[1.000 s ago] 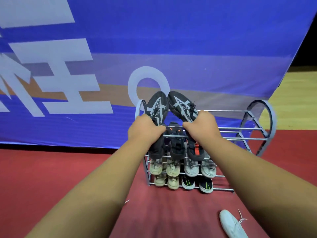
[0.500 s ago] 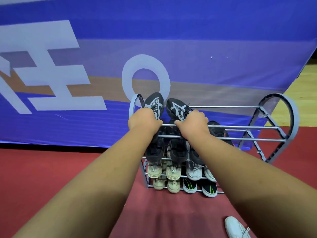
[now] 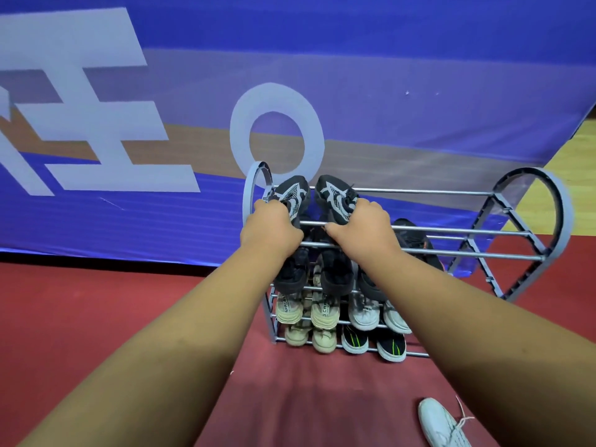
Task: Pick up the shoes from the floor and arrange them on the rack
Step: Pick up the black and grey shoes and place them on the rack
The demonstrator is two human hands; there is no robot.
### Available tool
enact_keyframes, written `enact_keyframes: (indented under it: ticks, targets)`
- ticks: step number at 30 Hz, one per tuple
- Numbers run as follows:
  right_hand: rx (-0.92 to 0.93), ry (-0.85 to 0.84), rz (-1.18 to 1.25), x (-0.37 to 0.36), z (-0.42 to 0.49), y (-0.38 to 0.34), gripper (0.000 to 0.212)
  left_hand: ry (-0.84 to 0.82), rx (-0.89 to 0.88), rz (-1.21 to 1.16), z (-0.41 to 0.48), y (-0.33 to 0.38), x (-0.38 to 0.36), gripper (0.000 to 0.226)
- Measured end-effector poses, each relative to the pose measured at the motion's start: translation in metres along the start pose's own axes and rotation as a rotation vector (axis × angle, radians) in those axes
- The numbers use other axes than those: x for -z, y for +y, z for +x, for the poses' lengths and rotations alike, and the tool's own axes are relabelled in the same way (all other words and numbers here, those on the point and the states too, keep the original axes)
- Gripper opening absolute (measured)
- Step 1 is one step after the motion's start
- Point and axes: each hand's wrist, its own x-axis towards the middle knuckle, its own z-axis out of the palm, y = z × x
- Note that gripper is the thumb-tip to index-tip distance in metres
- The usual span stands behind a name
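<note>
Lower now, both sneakers meet the top tier of the rack (image 3: 451, 232), toes at 12 o'clock. The left hand (image 3: 271, 230) grips the left sneaker (image 3: 295, 191), the right hand (image 3: 364, 227) grips the right sneaker (image 3: 335, 195); heels seemingly overhang the front rail. Seat soles across 2 rails before releasing. 1 white shoe (image 3: 442, 424) waits at 5 o'clock.

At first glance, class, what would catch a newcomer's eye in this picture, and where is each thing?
Centre frame, the left hand grips the left black sneaker and the right hand grips the right black sneaker at the top tier of a grey shoe rack. Behind it is a huge blue banner with pale letters. A white shoe lies on the red floor at lower right.
</note>
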Motion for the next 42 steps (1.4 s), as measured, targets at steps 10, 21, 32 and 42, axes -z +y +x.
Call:
enact_keyframes:
  ticks: [10, 21, 32, 42]
  targets:
    - [0.020, -0.011, -0.008, -0.019, 0.001, 0.003, 0.060, 0.063, -0.112, 0.058, 0.013, -0.011, -0.021, 0.051]
    - [0.057, -0.038, 0.161, -0.012, -0.001, 0.008, 0.044, 0.051, -0.161, -0.024, -0.002, -0.023, -0.019, 0.046]
    - [0.070, -0.078, 0.195, 0.003, -0.060, 0.001, 0.042, -0.051, -0.096, -0.125, -0.068, -0.058, 0.002, 0.036]
    - [0.244, -0.358, 0.046, -0.073, -0.147, -0.028, 0.009, -0.535, 0.087, 0.109, -0.101, -0.163, 0.007, 0.032]
